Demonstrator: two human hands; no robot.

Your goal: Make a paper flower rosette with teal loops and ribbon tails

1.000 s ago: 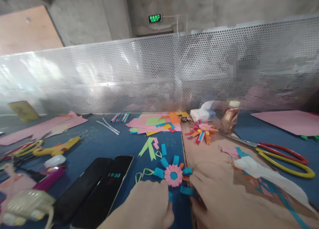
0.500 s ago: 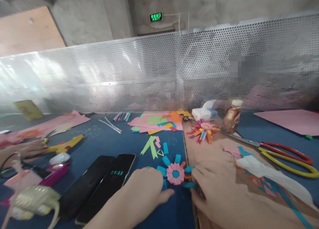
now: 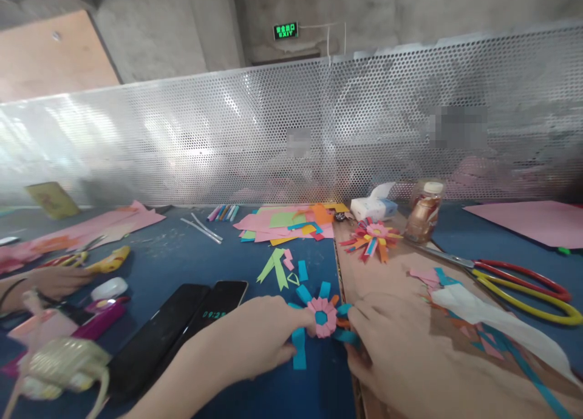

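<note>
Left grip [image 3: 301,339], fingers apart, moved against pink flower [image 3: 324,330]; right grip [image 3: 351,336] opposite (its closure unclear).

Left hand [image 3: 273,328] touching pink paper flower [image 3: 324,316]; right hand [image 3: 387,340] gripping blue loop [image 3: 347,336]; red-yellow scissors [image 3: 523,285] lying right.

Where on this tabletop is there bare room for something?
Bare blue tabletop lies between phones and clear strips, and between bottle and right-hand pink sheet. A smaller patch lies between the forearms, nearest the wearer. It is crowded around the pink flower, the cream bundle and the large scissors.
</note>
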